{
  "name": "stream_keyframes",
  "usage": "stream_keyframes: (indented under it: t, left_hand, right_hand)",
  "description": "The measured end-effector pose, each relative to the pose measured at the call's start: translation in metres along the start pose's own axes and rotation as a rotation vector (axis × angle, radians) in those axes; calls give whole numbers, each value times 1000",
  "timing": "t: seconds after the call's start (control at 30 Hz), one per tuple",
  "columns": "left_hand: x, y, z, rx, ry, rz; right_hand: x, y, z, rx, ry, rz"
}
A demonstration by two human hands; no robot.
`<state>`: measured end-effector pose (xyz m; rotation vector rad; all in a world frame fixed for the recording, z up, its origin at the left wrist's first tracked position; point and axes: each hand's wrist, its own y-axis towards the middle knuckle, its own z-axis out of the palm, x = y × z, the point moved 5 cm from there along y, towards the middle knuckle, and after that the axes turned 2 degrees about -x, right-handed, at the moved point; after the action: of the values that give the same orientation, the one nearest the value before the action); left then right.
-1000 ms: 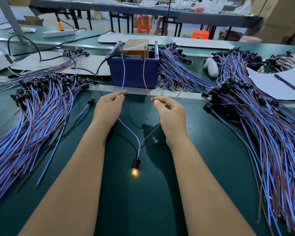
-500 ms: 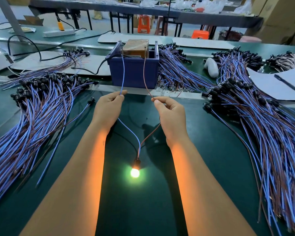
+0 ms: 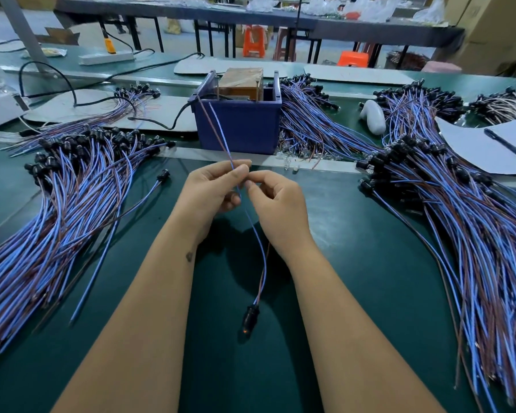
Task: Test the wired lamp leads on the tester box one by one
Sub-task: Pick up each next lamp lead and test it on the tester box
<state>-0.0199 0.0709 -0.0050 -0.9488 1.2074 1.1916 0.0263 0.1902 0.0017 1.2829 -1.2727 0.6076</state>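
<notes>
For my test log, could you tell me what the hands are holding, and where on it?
One lamp lead: the left hand pinches its blue and brown wires together midway along; the right hand fingertips meet them there.

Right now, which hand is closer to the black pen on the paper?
Right. The right hand is mid-table, on the side toward the pen, which lies far off to its right on the white paper. The left hand touches it on the side away from the pen.

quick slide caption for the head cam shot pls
Left hand and right hand pinch one lamp lead's blue and brown wires together before the blue tester box, wire bundles on both sides.
</notes>
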Motion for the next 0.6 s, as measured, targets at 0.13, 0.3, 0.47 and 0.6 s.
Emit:
stream_keyframes:
  t: [0.13,0.3,0.47,0.6]
  left_hand:
    - [-4,-1,-1,-69,-290,-92]
    - [-3,0,-13,-193,-589,-154]
    - [5,2,-22,-301,-393,-87]
    - [2,-4,-5,-119,93,56]
  right_hand:
    - [-6,1,-3,123,371,209]
    - [-1,-2,5,321,321,140]
    - [-1,3,-11,57,532,112]
    - [-13,7,-31,-145,430,178]
